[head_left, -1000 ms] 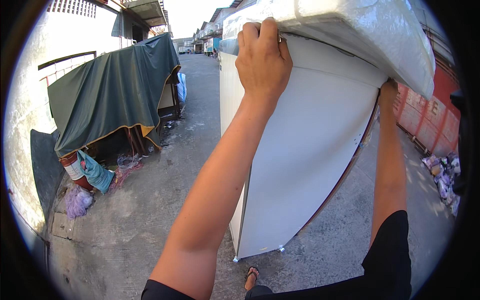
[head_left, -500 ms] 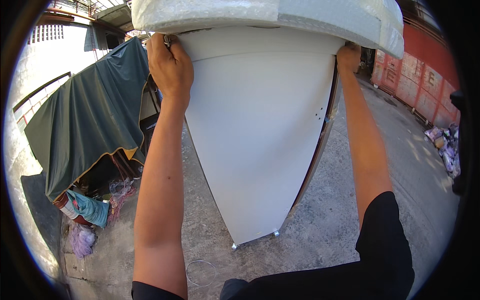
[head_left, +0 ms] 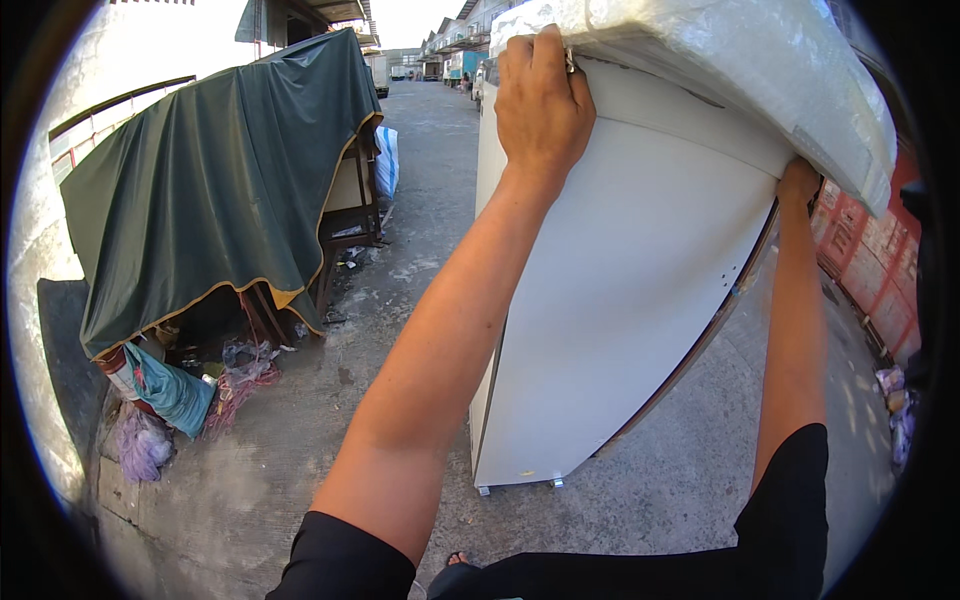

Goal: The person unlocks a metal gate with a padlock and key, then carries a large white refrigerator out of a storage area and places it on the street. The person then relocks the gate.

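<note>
Before me stands a tall white cabinet (head_left: 620, 300), its smooth panel facing me and small metal feet at its base on the concrete. Bubble wrap (head_left: 730, 75) covers something bulky on its top. High on the left edge, my left hand (head_left: 545, 105) is closed round the corner, beside a small metal fitting (head_left: 570, 62). My right hand (head_left: 798, 183) grips the upper right edge just under the wrap; its fingers are mostly hidden. A dark gap runs down the cabinet's right side.
To the left, a dark green tarp (head_left: 225, 180) drapes over a frame. Beneath it lie a teal sack (head_left: 170, 390) and a purple bundle (head_left: 143, 445). A paved lane (head_left: 430, 150) runs ahead. Red panels (head_left: 870, 260) stand at right, near piled bags (head_left: 893, 400).
My view has swung left, so the cabinet and both hands now sit farther right in it. The lane ahead has come into sight. Both hands keep their grip on the cabinet.
</note>
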`<state>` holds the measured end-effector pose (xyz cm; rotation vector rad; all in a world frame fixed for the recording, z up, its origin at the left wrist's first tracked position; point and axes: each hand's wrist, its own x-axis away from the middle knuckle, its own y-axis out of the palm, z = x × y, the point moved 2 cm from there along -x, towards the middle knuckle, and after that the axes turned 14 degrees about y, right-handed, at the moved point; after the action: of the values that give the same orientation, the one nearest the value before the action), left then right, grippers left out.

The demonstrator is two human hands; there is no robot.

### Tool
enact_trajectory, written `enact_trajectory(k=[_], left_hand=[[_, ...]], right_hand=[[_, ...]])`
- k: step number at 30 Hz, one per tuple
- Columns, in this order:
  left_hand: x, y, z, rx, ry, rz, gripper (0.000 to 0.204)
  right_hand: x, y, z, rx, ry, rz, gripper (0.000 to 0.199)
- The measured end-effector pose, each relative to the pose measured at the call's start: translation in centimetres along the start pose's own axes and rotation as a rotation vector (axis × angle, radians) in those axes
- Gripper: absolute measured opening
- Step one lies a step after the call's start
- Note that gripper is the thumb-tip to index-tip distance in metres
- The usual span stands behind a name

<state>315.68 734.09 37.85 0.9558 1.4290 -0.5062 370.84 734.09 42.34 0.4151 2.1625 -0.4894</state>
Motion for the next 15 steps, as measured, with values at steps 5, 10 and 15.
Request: enact_trajectory(k=[5,10,15], left_hand=[[2.0,7.0,-10.7,0.042,0.073,0.117,0.043],[6.7,15.6,-20.5,0.037,0.069,0.001,0.042],[9.4,24.9,-30.3,0.092,0.059,0.012,0.029]], right_hand=[[1.7,8.9,-5.7,0.676,-0.219,-0.191,0.043],[3.5,22.5,-11.2,0.704,-0.351,-0.057,0.043],[4.5,35.6,-16.8,0.606,-0.337,-0.055,0.028]])
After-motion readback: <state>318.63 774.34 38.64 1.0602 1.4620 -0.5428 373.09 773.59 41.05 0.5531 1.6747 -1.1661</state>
